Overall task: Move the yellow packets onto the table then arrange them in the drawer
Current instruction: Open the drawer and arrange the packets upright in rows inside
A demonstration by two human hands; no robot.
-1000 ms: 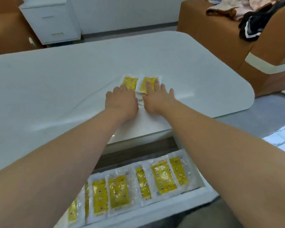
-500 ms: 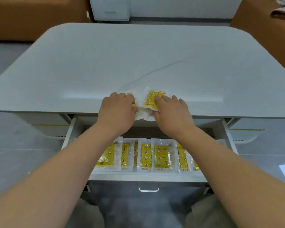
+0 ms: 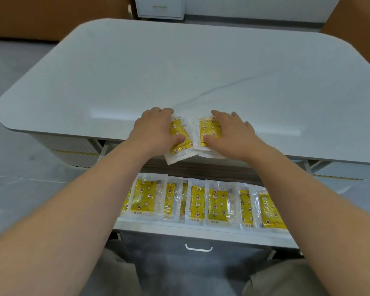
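Note:
Two small stacks of yellow packets in clear wrap lie at the near edge of the white table (image 3: pixel 201 67). My left hand (image 3: pixel 154 131) grips the left stack (image 3: pixel 178 135), whose corner hangs over the edge. My right hand (image 3: pixel 233 133) grips the right stack (image 3: pixel 208 129), thumb on top. Below, the open drawer (image 3: pixel 201 230) holds a row of several yellow packets (image 3: pixel 201 201) standing side by side, overlapping.
The drawer's metal handle (image 3: pixel 198 247) points toward me above my knees. A white cabinet (image 3: pixel 160 7) stands beyond the table. Brown sofas (image 3: pixel 51 16) flank the far left and right. Grey floor lies on both sides.
Both hands slid the packets toward the table's near edge and split them into two stacks; thumbs now clamp them. The camera tilted down, showing more of the drawer.

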